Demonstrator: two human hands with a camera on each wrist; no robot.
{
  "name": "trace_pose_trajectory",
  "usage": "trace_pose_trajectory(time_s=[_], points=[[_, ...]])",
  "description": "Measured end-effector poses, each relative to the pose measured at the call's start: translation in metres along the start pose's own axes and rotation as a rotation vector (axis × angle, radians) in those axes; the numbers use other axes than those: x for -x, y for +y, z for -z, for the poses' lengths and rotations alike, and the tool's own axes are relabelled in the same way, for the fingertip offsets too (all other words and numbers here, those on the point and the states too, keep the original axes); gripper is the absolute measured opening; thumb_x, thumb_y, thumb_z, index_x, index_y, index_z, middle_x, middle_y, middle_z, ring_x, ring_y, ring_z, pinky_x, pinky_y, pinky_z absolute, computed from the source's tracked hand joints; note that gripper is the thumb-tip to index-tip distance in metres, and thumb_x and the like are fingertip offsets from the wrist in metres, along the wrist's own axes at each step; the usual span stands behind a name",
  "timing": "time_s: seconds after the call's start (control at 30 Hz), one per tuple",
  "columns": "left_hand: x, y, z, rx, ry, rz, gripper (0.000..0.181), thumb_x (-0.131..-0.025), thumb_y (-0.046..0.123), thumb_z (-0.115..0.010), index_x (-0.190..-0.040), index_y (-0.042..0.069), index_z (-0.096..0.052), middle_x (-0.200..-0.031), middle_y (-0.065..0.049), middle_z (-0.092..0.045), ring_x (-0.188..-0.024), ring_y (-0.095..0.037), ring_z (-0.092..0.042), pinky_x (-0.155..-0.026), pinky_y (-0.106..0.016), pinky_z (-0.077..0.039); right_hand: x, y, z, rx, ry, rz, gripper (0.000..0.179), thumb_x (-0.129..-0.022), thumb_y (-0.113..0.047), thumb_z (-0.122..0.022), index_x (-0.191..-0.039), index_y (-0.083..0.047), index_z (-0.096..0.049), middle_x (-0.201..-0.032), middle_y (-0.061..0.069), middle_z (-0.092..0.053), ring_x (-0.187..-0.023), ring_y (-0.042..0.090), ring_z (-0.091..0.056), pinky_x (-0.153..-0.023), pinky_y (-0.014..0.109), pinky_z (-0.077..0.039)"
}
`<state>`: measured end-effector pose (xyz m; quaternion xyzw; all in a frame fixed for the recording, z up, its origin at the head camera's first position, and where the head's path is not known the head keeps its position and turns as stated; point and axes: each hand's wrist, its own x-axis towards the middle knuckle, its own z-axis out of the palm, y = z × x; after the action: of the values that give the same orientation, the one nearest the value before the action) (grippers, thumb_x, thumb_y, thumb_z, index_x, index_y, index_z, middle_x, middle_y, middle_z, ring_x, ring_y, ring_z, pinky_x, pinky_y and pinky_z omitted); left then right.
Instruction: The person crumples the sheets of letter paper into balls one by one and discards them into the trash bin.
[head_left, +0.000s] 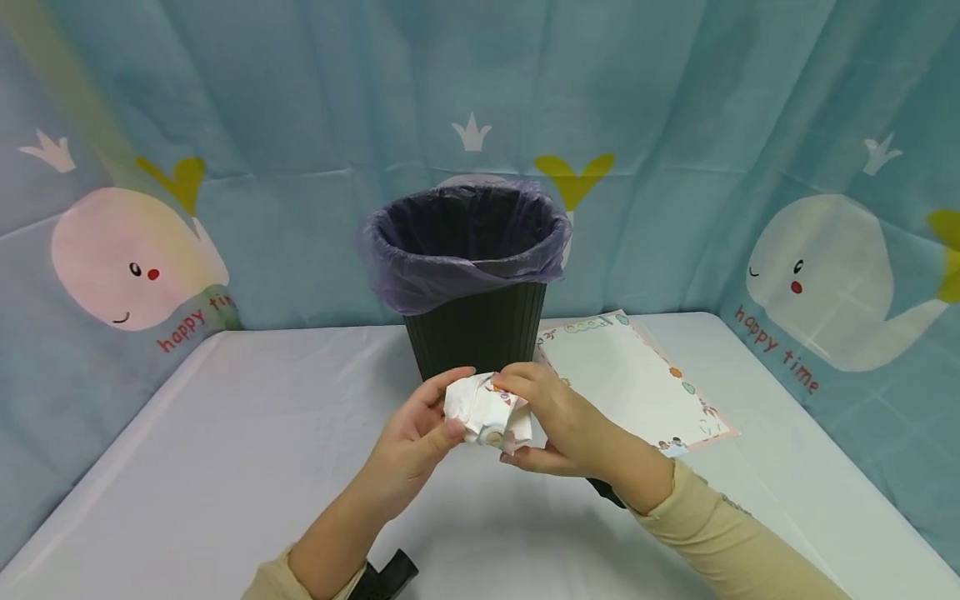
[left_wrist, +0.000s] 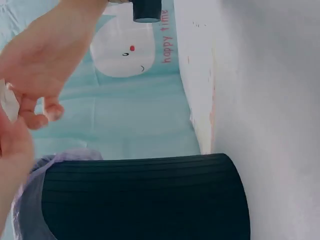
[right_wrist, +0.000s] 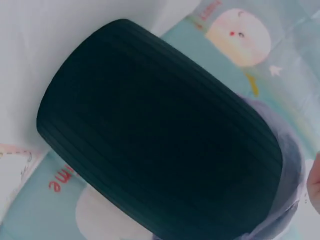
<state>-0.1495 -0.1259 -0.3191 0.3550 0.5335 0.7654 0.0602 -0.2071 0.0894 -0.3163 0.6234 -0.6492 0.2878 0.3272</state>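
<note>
Both hands hold a crumpled ball of white printed paper [head_left: 483, 410] between them, in front of the bin in the head view. My left hand [head_left: 411, 450] grips its left side, thumb in front and fingers behind. From the right, my right hand [head_left: 564, 423] holds it with fingers over the top and the thumb low. A strip of the crumpled paper [left_wrist: 9, 104] shows at the left edge of the left wrist view, between the hands. The right wrist view catches only a bit of hand at its right edge, the paper out of sight there.
Behind the hands stands a dark ribbed bin [head_left: 480, 329] lined with a purple plastic bag [head_left: 457, 283]. Flat sheets of paper with decorated borders [head_left: 622, 379] lie right of it on the white table [head_left: 225, 467]. A blue whale-print curtain [head_left: 660, 108] surrounds the table.
</note>
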Motion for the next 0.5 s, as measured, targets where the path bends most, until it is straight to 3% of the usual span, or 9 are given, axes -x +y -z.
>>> trace_pose_trajectory(time_s=[0.2, 0.33, 0.5], points=[[0.004, -0.005, 0.006, 0.056, -0.039, 0.025, 0.043, -0.096, 0.019, -0.063, -0.132, 0.002, -0.046, -0.117, -0.003, -0.058, -0.102, -0.01, -0.057, -0.087, -0.021, -0.048, 0.0, -0.002, 0.005, 0.08, -0.087, 0.021, 0.049, -0.096, -0.036, -0.051, -0.125, 0.0, -0.036, -0.104, 0.011, -0.055, -0.09, 0.023, -0.058, -0.074, 0.031, -0.051], [0.006, -0.005, 0.006, 0.072, -0.041, 0.06, 0.04, -0.094, 0.016, -0.065, -0.129, 0.005, -0.05, -0.115, -0.004, -0.058, -0.1, -0.01, -0.059, -0.084, -0.02, -0.05, 0.0, -0.003, 0.009, 0.17, -0.108, 0.084, 0.053, -0.087, -0.036, -0.068, -0.121, -0.005, -0.042, -0.097, 0.008, -0.056, -0.073, 0.018, -0.059, -0.06, 0.024, -0.05], [0.009, -0.003, -0.003, -0.006, 0.079, 0.17, 0.049, -0.088, 0.008, -0.071, -0.127, -0.009, -0.047, -0.111, -0.008, -0.059, -0.095, -0.014, -0.061, -0.08, -0.023, -0.053, -0.001, -0.005, 0.011, 0.288, -0.153, 0.175, 0.057, -0.066, -0.032, -0.086, -0.106, -0.015, -0.048, -0.085, 0.006, -0.052, -0.058, 0.013, -0.052, -0.05, 0.02, -0.048]])
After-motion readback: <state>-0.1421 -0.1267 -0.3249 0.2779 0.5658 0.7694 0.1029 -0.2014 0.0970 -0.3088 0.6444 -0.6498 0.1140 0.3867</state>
